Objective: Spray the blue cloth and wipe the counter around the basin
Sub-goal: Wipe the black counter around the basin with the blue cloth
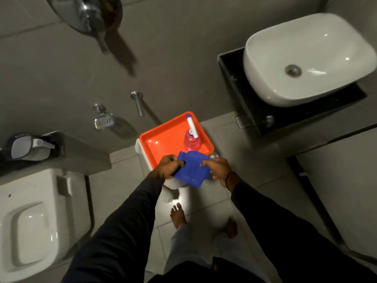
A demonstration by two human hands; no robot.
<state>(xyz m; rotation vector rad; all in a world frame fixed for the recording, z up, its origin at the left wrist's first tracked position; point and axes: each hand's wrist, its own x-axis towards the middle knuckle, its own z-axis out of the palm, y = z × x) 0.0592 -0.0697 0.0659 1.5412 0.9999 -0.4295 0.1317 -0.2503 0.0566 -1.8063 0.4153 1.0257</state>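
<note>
Both hands hold a folded blue cloth [191, 170] over the near edge of an orange tray [163, 139]. My left hand [168, 166] pinches the cloth's left side and my right hand [219, 169] pinches its right side. A pink spray bottle [191, 137] with a white and blue nozzle stands in the tray just beyond the cloth. The white basin [306, 58] sits on a dark counter [234, 78] at the upper right, well away from both hands.
The tray rests on a white stool [173, 183] on the tiled floor. A white toilet [34, 221] is at the lower left, with a ledge holding a bottle [28, 148]. Wall taps [137, 103] and a soap dish [103, 121] are beyond. My bare feet stand below.
</note>
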